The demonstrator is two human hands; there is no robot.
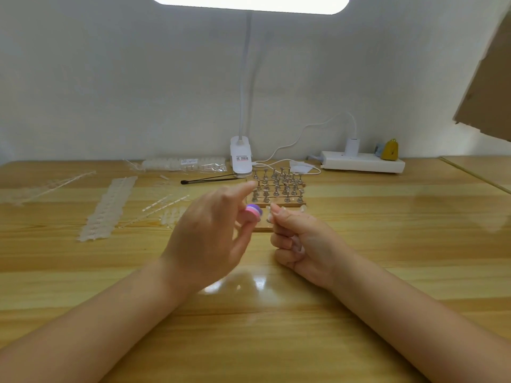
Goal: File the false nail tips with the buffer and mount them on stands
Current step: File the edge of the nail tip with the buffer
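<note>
My left hand (pixel 213 233) holds a small pink and purple buffer block (pixel 253 212) between thumb and fingers, its index finger stretched out above it. Just to its right, my right hand (pixel 301 241) is curled and pinches a clear false nail tip (pixel 268 215) at its fingertips, close to the buffer. Behind both hands stand several small metal stands (pixel 278 186) on wooden strips. A nearer wooden strip (pixel 262 227) with a few mounted clear tips is partly hidden by my hands.
Strips of clear nail tips (pixel 107 208) and empty plastic sprues (pixel 47 186) lie on the left of the wooden table (pixel 387 244). A bag of tips (pixel 182 163), a clip lamp (pixel 241 158), a thin brush (pixel 210 178) and a white power strip (pixel 362 161) line the back.
</note>
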